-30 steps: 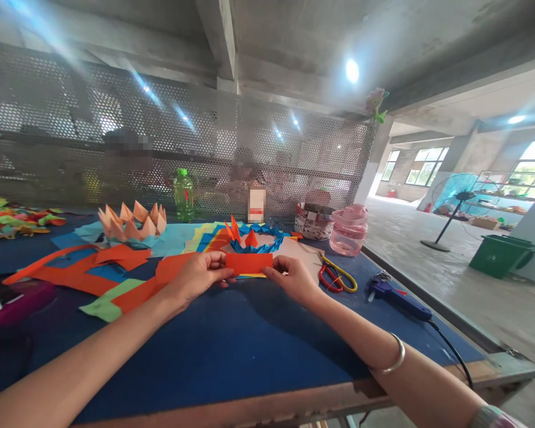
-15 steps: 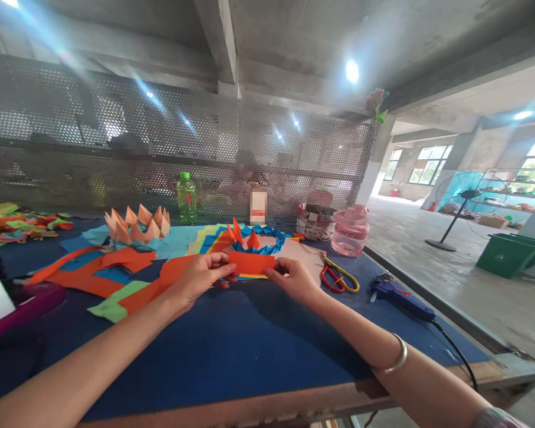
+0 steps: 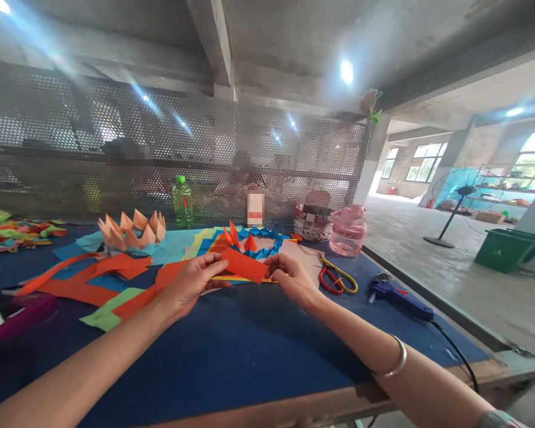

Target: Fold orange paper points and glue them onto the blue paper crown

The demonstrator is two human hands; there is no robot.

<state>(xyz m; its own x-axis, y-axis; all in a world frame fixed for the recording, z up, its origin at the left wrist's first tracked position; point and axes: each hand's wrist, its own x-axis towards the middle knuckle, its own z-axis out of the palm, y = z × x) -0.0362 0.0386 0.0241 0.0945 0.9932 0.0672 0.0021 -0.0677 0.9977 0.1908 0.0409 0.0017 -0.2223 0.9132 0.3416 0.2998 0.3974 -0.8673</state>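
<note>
A small rectangle of orange paper (image 3: 244, 266) is held up over the table, tilted down to the right. My left hand (image 3: 195, 284) pinches its left end between thumb and fingers. At the paper's right end, my right hand (image 3: 294, 279) has its fingers curled against the edge. Just behind stands a ring of folded blue paper points (image 3: 274, 245) with a few orange folded points (image 3: 234, 235) at its left side. Sheets of coloured paper (image 3: 200, 241) lie under and around this ring.
Red and yellow-handled scissors (image 3: 339, 279) and a blue glue gun (image 3: 403, 302) lie to the right. Behind them are a pink jar (image 3: 348, 232) and a woven basket (image 3: 312, 223). A peach paper crown (image 3: 131, 233), orange scraps (image 3: 84, 290) and a green bottle (image 3: 182, 202) are left.
The orange paper has tipped from level to slanting, its right end lower. My right fingers have shifted up along its right edge. The view has turned slightly right.
</note>
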